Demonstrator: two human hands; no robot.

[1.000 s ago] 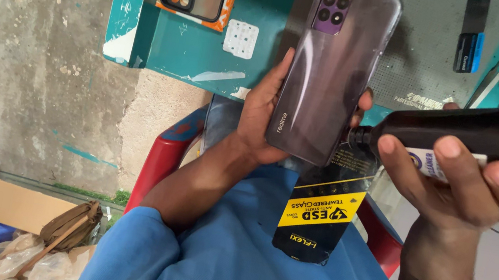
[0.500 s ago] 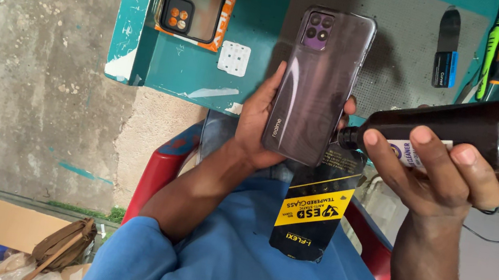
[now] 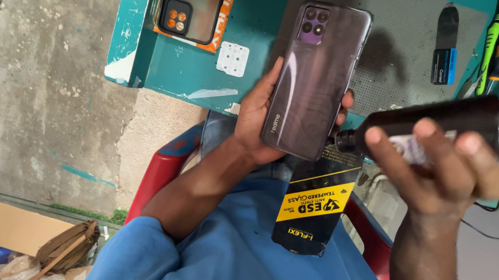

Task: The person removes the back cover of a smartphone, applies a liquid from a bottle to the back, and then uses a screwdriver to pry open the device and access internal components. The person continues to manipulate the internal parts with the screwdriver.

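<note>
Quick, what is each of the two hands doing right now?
Left hand: closed around the purple-grey phone, back side facing up.
Right hand: closed around the dark bottle, its nozzle pointing at the phone.

Blue short sleeves, bare forearms, blue garment

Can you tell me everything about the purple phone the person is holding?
The phone is a slim slab with a glossy, dark purple-grey back that looks like plastic or glass, turned up to the camera. A square camera block with several lenses sits in its top corner. The left hand grips it by the lower half, fingers curling round both edges, holding it up over the teal table. The dark bottle's nozzle nearly meets its right edge.
</note>
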